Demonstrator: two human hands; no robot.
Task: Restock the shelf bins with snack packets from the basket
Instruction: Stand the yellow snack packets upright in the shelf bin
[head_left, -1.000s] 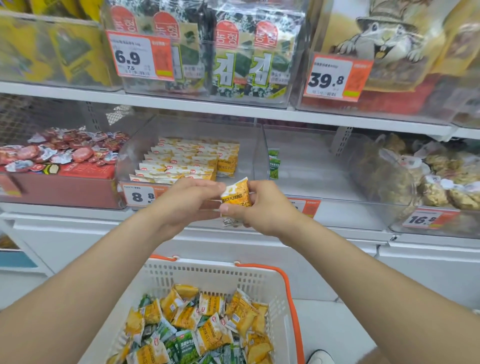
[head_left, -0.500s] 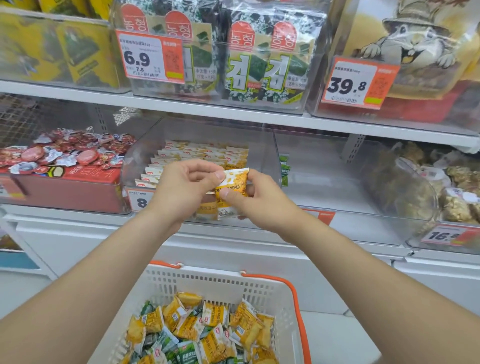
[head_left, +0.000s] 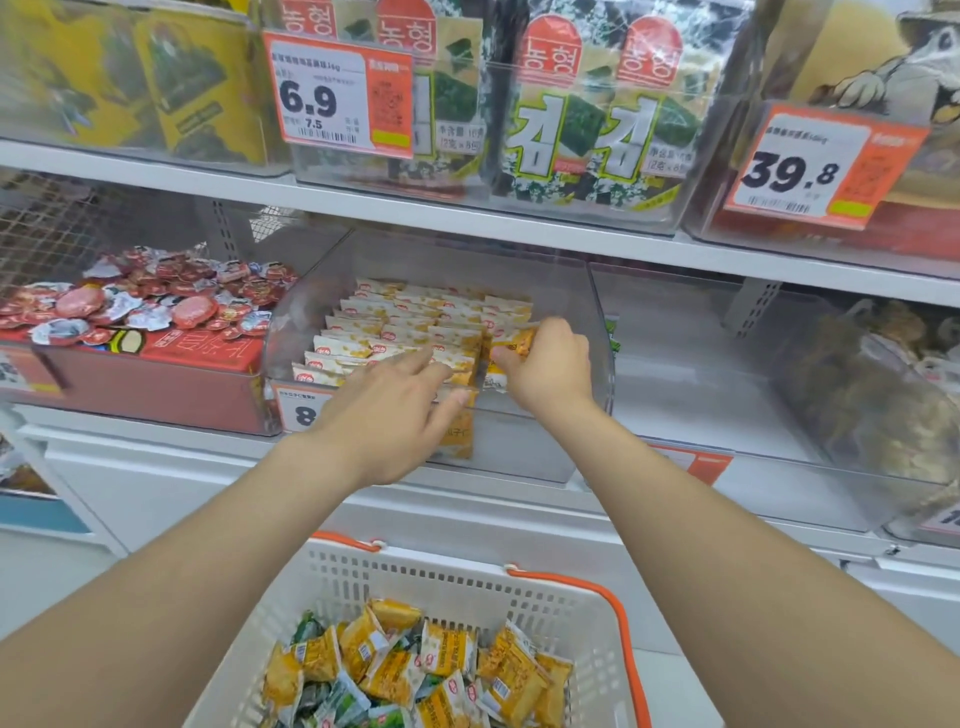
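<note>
A clear shelf bin (head_left: 571, 291) on the middle shelf holds rows of yellow-and-white snack packets (head_left: 415, 322). My right hand (head_left: 550, 369) reaches over the bin's front edge and pinches a yellow snack packet (head_left: 514, 345) at the right end of the rows. My left hand (head_left: 389, 410) hovers at the bin's front with fingers spread, touching the front packets. Below, a white basket (head_left: 467, 577) with orange handles holds several yellow and green packets (head_left: 415, 670).
A red box of round red-wrapped snacks (head_left: 156, 312) stands left of the bin. To its right sits a nearly bare clear bin (head_left: 727, 374), then a bin of brown snacks (head_left: 883, 395). Seaweed packs (head_left: 571, 104) and price tags (head_left: 337, 93) fill the upper shelf.
Both hands moved forward from in front of the bin to over its edge. My left hand let go of the packet and opened; my right hand carried it into the bin.
</note>
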